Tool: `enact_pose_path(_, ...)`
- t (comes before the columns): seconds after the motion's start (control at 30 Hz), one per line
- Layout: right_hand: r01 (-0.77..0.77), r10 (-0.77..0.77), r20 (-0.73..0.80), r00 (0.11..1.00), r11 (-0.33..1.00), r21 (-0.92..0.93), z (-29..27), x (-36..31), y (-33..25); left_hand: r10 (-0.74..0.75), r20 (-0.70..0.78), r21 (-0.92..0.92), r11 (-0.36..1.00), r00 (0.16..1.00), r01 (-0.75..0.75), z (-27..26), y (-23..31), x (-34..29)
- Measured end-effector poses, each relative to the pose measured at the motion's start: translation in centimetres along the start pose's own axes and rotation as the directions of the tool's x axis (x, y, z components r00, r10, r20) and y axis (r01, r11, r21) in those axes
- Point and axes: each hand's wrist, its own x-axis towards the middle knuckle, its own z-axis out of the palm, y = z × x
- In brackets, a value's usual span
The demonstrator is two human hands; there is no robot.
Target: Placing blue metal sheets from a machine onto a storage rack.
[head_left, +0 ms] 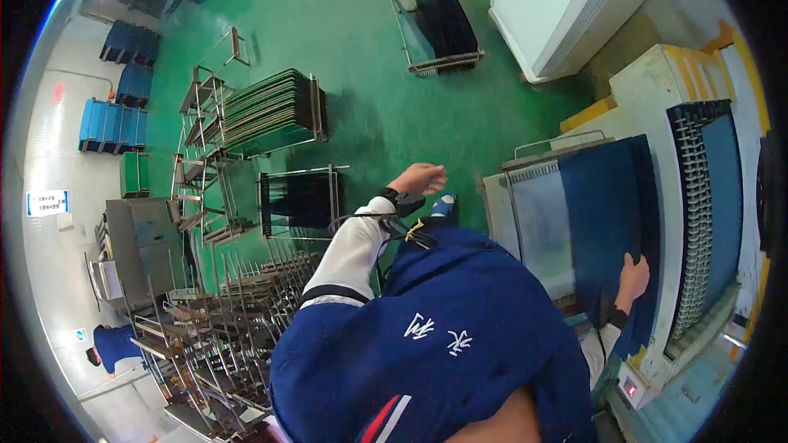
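My right hand (631, 280) is at the right side of a rack, its fingers curled at the edge of a flat dark blue panel (603, 213). The panel stands among others in the rack, and the fingertips partly hide where they grip it. A paler, greyish sheet (538, 234) shows to its left, behind the rack's metal frame (513, 213). My left hand (420, 179) hangs in the air in front of my body, over the green floor, with its fingers loosely extended and nothing in them.
At right, a conveyor-like machine (694, 213) carries a row of metal links. A white cabinet (550, 8) stands beyond. Racks of panels (435, 25) (271, 115) (300, 199) stand on the floor. Empty metal racks (222, 320) crowd the left; a person in blue (116, 346) is farther left.
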Motion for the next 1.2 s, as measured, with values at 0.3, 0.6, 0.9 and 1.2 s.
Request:
enact_pose_path(0.3, -0.016, 0.017, -0.022, 1.0, 1.0, 0.026, -1.9, -1.3, -2.1, 0.41, 0.056, 0.95, 0.258, 0.91, -0.174, -10.2, -7.5, 2.0)
enact_pose_path(0.6, 0.017, -0.017, -0.031, 0.999, 1.0, 0.004, -1.0, -0.6, -1.2, -0.118, 0.271, 0.571, 0.818, 0.955, -0.061, -2.0, 12.9, -11.4)
enact_pose_path(0.9, -0.056, 0.054, 0.095, 0.994, 0.998, 0.016, -3.2, -1.0, -3.2, -0.418, 0.567, 0.724, 0.663, 0.71, -0.187, 7.4, 11.2, -17.1)
enact_pose_path(1.2, -0.012, 0.012, -0.012, 1.0, 1.0, -0.007, -1.7, -0.2, -1.7, -0.652, 0.34, 0.864, 0.5, 0.677, 0.048, 6.1, 9.8, -20.8)
